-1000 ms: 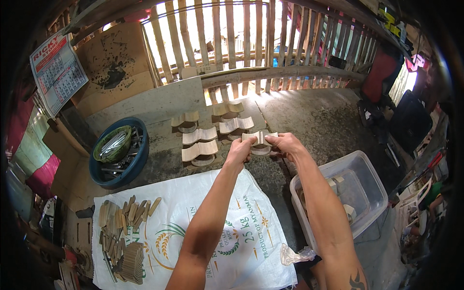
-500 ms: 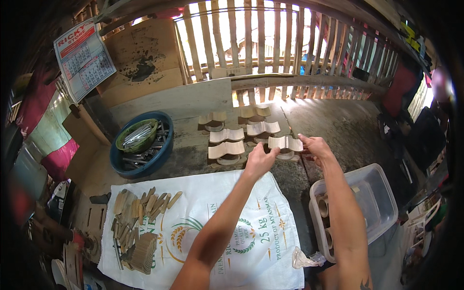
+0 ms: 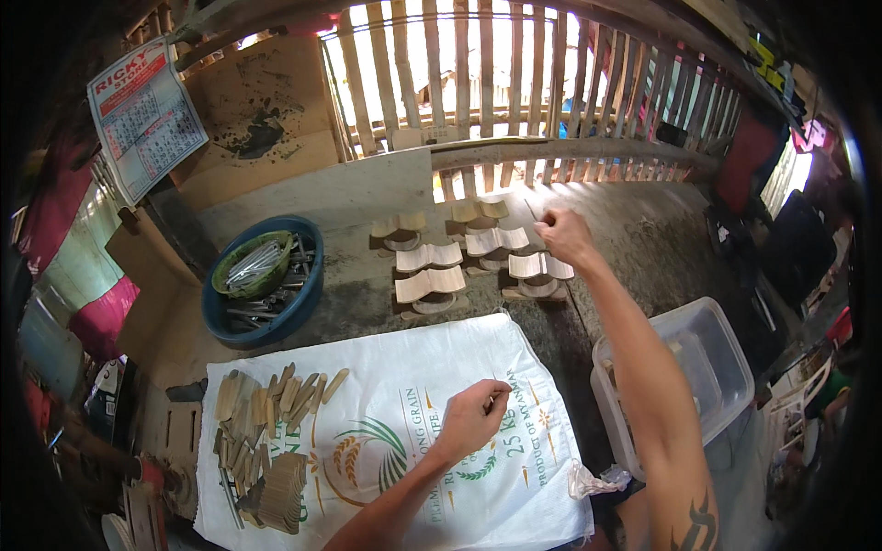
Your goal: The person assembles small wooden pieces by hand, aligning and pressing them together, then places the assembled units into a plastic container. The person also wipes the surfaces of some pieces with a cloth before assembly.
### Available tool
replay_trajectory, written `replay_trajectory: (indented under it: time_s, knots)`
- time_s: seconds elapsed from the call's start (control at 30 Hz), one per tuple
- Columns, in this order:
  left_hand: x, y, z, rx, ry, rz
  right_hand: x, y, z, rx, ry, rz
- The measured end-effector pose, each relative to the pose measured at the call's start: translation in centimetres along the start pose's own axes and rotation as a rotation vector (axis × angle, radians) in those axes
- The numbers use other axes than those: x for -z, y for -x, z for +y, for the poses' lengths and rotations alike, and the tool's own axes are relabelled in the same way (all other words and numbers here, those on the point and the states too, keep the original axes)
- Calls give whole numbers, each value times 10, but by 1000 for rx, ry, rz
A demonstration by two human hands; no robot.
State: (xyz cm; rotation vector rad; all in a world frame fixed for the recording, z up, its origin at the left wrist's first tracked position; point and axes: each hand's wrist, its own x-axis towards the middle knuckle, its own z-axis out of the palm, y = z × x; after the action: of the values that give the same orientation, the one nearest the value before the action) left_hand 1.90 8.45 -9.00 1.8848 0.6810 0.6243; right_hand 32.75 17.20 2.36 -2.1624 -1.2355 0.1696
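My left hand hovers over a white printed sack, its fingers curled in and nothing showing between them. Farther off, my right hand is closed, fingers bent down and tips partly hidden, so I cannot tell if it holds anything. It is just beyond a pale wavy wooden piece raised on a rounded wooden base. Similar wavy pieces stand in two rows to its left, among them a near-left piece and a middle one.
Small wooden sticks and a ridged wooden stack lie on the sack's left. A blue basin holds a green bowl with metal rods. A clear plastic bin stands right, beside my forearm; a slatted wall closes the back.
Both hands have left the right-hand wavy piece, which stays standing on its base. My left hand drew back over the sack; my right moved farther away, above that piece.
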Motion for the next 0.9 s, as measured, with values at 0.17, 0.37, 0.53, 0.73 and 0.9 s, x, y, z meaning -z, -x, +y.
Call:
replay_trajectory:
  time_s: [0.17,0.37,0.53,0.73,0.9]
  knots:
    - [-2,-1,-5,-90,-8,74,-16,-34,-40,-11,258,-236]
    - [-3,-4,-8,-205,70,134,-32,-53,-65,-29,538,-392]
    - [0,-4,-8,-156,31,85,-42,-51,-78,0,652,-435]
    - [-2,-7,-10,-219,61,111,-48,-54,-79,54,658,-459]
    - [-2,-6,-11,-217,69,113,-55,-57,-74,37,674,-463]
